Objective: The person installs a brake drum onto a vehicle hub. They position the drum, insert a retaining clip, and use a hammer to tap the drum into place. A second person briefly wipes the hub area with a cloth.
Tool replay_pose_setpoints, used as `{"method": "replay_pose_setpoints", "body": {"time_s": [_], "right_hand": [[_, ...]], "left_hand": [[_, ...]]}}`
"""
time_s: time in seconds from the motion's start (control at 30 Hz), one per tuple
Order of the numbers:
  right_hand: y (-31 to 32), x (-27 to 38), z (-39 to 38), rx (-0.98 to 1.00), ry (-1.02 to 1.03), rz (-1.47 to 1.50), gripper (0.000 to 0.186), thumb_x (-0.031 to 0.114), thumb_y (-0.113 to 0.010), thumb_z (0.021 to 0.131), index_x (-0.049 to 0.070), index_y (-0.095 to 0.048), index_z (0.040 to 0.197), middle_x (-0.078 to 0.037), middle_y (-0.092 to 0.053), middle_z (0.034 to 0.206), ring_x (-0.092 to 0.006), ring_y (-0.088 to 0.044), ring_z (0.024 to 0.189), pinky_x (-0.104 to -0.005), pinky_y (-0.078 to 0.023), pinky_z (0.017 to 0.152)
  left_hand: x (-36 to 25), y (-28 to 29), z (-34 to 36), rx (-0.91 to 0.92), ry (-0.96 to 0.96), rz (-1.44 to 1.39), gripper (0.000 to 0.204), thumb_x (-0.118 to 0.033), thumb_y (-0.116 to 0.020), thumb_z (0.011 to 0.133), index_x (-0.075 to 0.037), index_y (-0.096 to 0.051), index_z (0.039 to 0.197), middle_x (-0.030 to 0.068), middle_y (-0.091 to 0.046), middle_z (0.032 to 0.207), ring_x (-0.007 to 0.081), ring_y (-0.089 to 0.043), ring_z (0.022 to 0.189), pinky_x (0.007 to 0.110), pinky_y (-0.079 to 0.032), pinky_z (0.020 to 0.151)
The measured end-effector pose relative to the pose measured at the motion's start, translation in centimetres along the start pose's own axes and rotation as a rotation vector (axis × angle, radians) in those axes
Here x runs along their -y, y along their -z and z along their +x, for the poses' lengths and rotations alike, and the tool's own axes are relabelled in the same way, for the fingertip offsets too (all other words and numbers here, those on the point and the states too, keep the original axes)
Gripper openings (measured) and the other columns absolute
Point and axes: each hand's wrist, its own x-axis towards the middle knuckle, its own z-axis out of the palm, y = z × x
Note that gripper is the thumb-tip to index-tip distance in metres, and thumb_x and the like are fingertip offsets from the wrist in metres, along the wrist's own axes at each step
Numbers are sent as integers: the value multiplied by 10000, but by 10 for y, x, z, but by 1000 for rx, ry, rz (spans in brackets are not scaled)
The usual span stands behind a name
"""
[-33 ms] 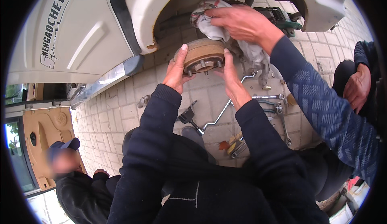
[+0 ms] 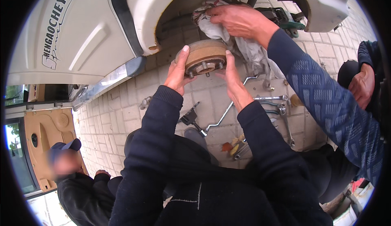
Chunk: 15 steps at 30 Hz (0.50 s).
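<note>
Under the white wheel arch [image 2: 142, 18], a rusty brown brake drum [image 2: 202, 57] sits between the person's 2 hands. It is round and squat, with a rough, dull rim and a darker metal hub face carrying about 4 short studs. Left hand [image 2: 178, 72] cups its left edge, thumb up along the rim; right hand [image 2: 233, 78] presses flat against its right edge, fingers straight. Both hands grasp the drum from the sides, held up in front of the arch opening.

Just above, 1 hand of another person [image 2: 240, 19], in a blue patterned knit sleeve, clutches a crumpled white rag [image 2: 248, 49] that hangs down beside the drum. That person's other hand [image 2: 363, 83] rests curled at the far right.

Below lies pale brick paving [image 2: 106, 124], with several slim chrome wrenches [image 2: 269, 98] and 1 long bent steel bar [image 2: 224, 118] scattered on it. A 3rd person in a blue cap [image 2: 65, 146] crouches at lower left.
</note>
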Motion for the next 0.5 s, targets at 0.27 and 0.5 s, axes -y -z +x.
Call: {"method": "replay_pose_setpoints", "body": {"time_s": [0.27, 0.5], "right_hand": [[-23, 0, -21, 119, -63, 29, 877, 709, -378, 990, 21, -395, 1533, -203, -455, 1523, -356, -430, 1401, -528, -380, 1134], [-19, 16, -12, 133, 59, 37, 879, 711, -402, 983, 40, -378, 1551, -176, -434, 1548, -312, -411, 1423, -524, -383, 1142]], "left_hand": [[-14, 19, -36, -83, -4, 69, 990, -793, -606, 862, -95, -406, 1535, 185, -474, 1495, 345, -490, 1342, 562, -452, 1062], [-21, 10, -27, -60, -113, 22, 907, -784, -579, 892, -86, -495, 1466, 148, -551, 1424, 295, -547, 1254, 497, -468, 1031]]}}
